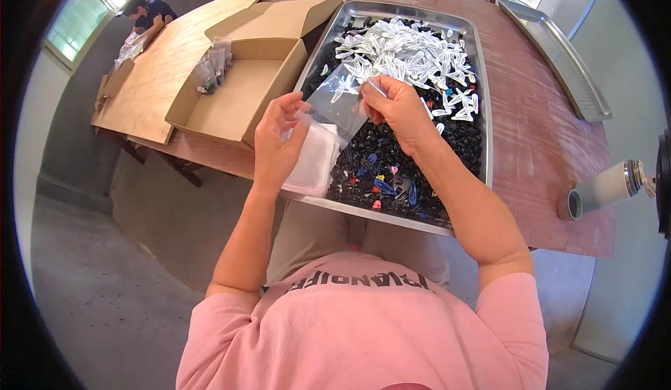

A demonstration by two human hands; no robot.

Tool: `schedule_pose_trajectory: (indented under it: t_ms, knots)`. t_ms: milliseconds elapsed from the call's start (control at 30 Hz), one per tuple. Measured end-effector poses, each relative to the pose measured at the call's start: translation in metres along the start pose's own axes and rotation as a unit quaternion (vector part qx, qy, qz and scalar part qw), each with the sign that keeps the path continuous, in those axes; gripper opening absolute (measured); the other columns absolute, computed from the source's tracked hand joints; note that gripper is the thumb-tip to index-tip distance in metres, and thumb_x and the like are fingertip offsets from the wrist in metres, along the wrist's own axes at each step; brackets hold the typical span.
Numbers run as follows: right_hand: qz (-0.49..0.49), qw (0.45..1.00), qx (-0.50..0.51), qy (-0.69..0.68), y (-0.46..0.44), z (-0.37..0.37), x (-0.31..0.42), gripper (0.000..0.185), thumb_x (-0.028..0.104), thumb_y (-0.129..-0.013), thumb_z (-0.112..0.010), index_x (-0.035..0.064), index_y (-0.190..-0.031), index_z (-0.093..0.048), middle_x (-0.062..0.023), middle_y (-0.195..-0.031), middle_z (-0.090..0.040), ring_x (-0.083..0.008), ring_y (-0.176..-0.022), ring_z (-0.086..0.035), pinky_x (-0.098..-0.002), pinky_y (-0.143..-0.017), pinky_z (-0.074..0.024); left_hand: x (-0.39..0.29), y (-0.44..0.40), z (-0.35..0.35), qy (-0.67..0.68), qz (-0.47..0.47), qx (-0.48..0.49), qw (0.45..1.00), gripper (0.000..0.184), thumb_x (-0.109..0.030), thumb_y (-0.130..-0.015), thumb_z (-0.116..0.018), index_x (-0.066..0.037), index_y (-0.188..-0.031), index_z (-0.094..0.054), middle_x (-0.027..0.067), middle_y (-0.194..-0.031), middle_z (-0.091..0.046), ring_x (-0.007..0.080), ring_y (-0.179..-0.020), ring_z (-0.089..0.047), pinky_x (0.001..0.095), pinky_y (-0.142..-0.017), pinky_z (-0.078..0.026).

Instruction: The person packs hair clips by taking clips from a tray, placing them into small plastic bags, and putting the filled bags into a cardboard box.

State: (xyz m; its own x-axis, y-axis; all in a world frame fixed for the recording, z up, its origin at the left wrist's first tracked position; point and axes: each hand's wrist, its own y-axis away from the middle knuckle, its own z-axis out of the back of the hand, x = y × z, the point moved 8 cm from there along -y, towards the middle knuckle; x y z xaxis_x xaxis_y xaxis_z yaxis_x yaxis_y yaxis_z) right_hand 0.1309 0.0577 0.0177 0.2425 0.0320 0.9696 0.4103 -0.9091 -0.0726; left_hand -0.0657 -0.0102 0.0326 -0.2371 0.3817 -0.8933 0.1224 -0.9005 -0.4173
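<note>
A clear plastic bag [334, 100] is stretched between my two hands above the metal tray [487, 145]. My right hand [395, 110] pinches its upper right end. At its lower left edge, my left hand [279, 138] has its fingers curled against the plastic. A stack of clear bags [311, 163] lies below my left hand, on the tray's front left corner. White clip-like pieces [412, 51] are heaped at the back of the tray. Black pieces [447, 159] fill the rest, with a few blue, red, yellow and pink ones near the front.
An open cardboard box [237, 100] left of the tray holds small filled bags [213, 68]. On the right lie an empty metal tray [559, 58] and a steel flask [608, 186]. Another person [147, 16] sits at the far left; stools stand behind the table [538, 159].
</note>
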Motion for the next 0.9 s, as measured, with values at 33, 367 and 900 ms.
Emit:
schedule_pose_trajectory:
  t_ms: [33,367,900]
  knots:
    - [-0.001,1.0,0.005,0.009,0.0,-0.001,0.0,0.021,0.029,-0.097,-0.065,0.0086,-0.09,-0.065,0.0034,-0.071,-0.061,-0.0043,-0.061,-0.049,-0.0203,-0.06,-0.0389,0.0,0.0,-0.003,0.037,0.004,0.004,0.999,0.042,0.001,-0.087,-0.066,0.0,-0.128,-0.057,0.005,-0.107,-0.065,0.0112,-0.1,-0.06,0.0287,-0.09,-0.048]
    - [-0.1,0.988,0.092,-0.076,0.001,-0.01,-0.023,0.017,0.023,-0.093,-0.068,0.0065,-0.097,-0.066,0.004,-0.07,-0.058,-0.0046,-0.057,-0.047,-0.0215,-0.054,-0.037,-0.036,-0.012,-0.018,-0.081,-0.09,0.113,0.986,0.032,0.001,-0.08,-0.073,-0.005,-0.111,-0.071,0.0038,-0.102,-0.061,0.0138,-0.089,-0.058,0.0278,-0.088,-0.048]
    - [0.235,0.926,-0.179,0.237,0.012,0.021,0.046,0.026,0.022,-0.097,-0.065,0.0001,-0.111,-0.065,-0.002,-0.094,-0.066,-0.0066,-0.08,-0.055,-0.0232,-0.07,-0.0474,0.01,-0.055,-0.028,-0.057,-0.014,0.034,0.998,0.015,-0.012,-0.096,-0.062,-0.001,-0.085,-0.06,0.0,-0.075,-0.064,0.0049,-0.069,-0.052,0.0228,-0.063,-0.044]
